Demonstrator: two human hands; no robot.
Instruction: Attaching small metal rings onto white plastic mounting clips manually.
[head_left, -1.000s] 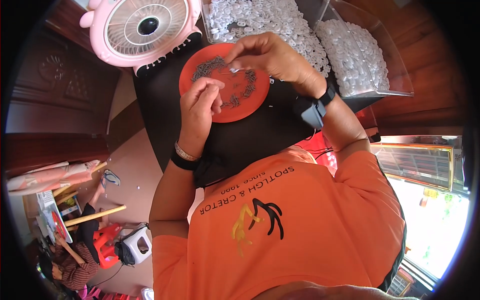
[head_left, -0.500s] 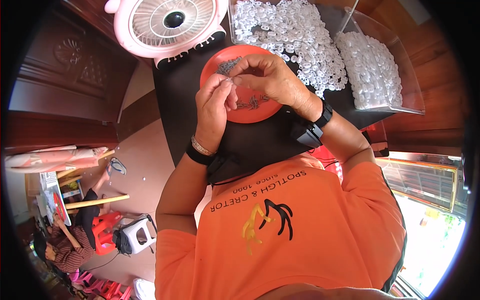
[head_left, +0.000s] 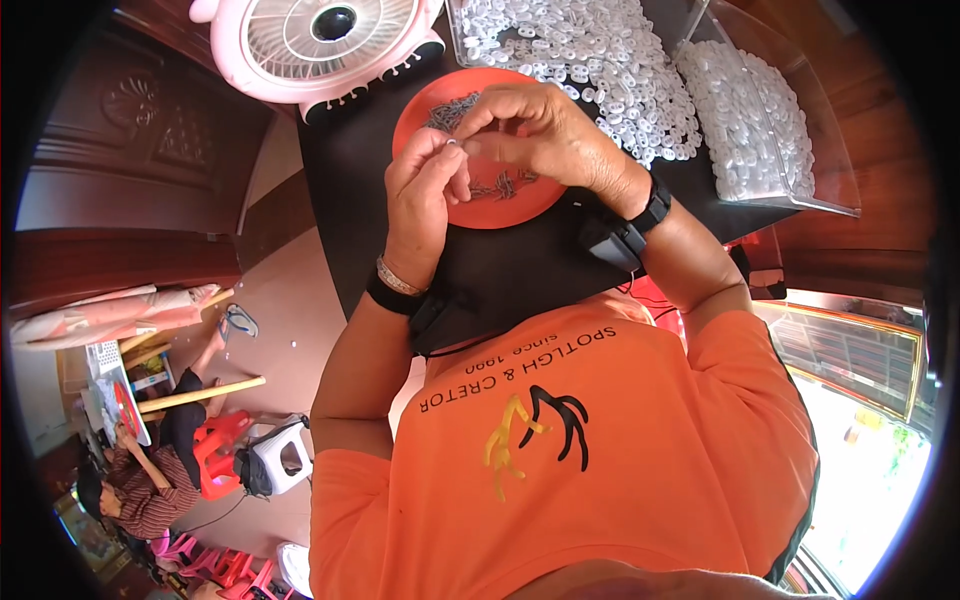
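In the head view, the left hand (head_left: 425,195) and the right hand (head_left: 545,135) meet above the round orange plastic plate (head_left: 500,205), fingertips drawn together; the left thumb and forefinger are pressed on a tiny pale piece (head_left: 452,143), too small to tell its kind; the right hand's fingers curl toward the same spot, and I cannot tell whether they pinch anything of their own. The plate lies flat on the black tabletop (head_left: 520,270), near its left edge; on it rest small dark metal pieces (head_left: 500,187) in a loose scatter, partly hidden by the hands. Just beyond the plate, touching or nearly touching its far rim, spreads a heap of small white plastic parts (head_left: 610,60); to the right of the heap stands a clear plastic box (head_left: 770,110) filled with more of the same white parts, its near corner reaching close to the table's right edge. At the far left corner of the table stands a pink round desk fan (head_left: 320,40), close to the plate's rim; so the plate is hemmed on the far side, while bare black surface lies open between the plate and the person's orange shirt (head_left: 600,440). Both wrists carry black bands; the left also a thin bracelet. Left of the table the floor drops away; there, well apart, another person sits low beside a red plastic stool (head_left: 215,450) and a white stool (head_left: 285,455).
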